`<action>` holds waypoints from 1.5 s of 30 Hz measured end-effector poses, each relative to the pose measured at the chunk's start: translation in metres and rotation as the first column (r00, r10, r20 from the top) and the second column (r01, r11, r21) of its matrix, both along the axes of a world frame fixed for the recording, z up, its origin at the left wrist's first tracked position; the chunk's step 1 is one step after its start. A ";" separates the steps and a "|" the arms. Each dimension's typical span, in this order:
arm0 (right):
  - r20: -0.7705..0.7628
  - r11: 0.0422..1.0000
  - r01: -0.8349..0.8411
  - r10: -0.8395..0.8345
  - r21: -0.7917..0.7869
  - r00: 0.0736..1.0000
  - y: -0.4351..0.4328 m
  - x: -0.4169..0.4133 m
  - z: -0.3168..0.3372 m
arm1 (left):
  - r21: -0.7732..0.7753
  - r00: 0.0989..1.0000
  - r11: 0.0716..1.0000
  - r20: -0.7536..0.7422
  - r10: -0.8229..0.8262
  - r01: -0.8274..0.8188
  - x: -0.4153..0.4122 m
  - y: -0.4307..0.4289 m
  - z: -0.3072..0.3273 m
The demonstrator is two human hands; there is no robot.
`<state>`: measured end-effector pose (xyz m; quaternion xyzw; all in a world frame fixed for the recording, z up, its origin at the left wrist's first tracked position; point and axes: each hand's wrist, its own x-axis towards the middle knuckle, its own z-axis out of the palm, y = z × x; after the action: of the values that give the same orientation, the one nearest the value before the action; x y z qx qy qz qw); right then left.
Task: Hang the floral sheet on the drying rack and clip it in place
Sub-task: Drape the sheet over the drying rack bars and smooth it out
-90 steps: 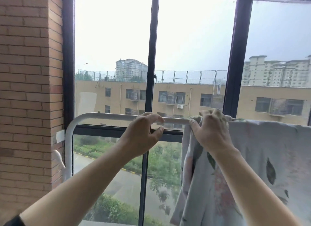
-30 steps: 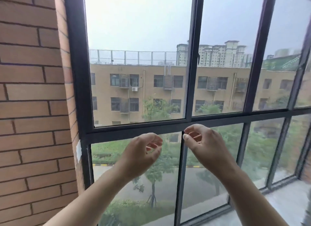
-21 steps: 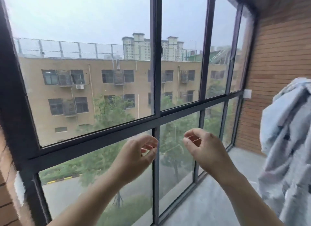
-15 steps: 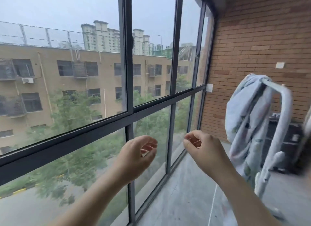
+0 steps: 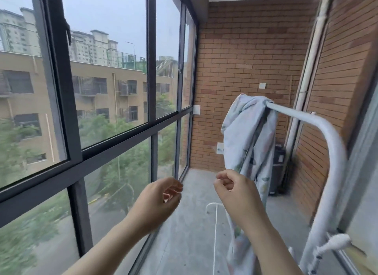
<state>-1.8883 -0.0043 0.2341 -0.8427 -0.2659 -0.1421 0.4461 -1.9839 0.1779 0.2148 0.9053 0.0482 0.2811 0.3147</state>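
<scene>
Hands side by side in midair, left hand (image 5: 156, 203) and right hand (image 5: 238, 194) loosely curled, empty

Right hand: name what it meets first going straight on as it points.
Probably the floral sheet on the drying rack, just beyond the right hand; depth is unclear, so it might slip past.

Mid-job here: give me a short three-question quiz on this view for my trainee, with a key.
1. True or false: the floral sheet is spread flat along the whole top bar of the drying rack.
2. The window lies on which side of the person? A left, B right, C behind.
3. Fill in: the left hand and right hand hold ____.
Key: 1 false, it hangs bunched at the bar's far end. 2 A. 3 nothing.
</scene>
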 end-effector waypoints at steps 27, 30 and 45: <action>-0.028 0.898 0.433 -0.436 -0.077 0.899 0.193 0.203 -0.010 | -0.182 0.879 0.867 -0.027 -0.476 0.464 0.317 0.222 -0.030; -0.028 0.884 0.462 -0.465 -0.068 0.885 0.200 0.235 -0.011 | -0.193 0.852 0.839 -0.025 -0.522 0.509 0.357 0.226 -0.032; -0.020 0.812 0.582 -0.581 0.049 0.813 0.219 0.422 -0.017 | -0.146 0.730 0.728 -0.048 -0.681 0.670 0.591 0.230 -0.038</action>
<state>-1.4660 0.2145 0.2171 -0.8719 0.0090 -0.2767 0.4038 -1.3926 0.4082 0.1772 0.8531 -0.2524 0.0989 0.4457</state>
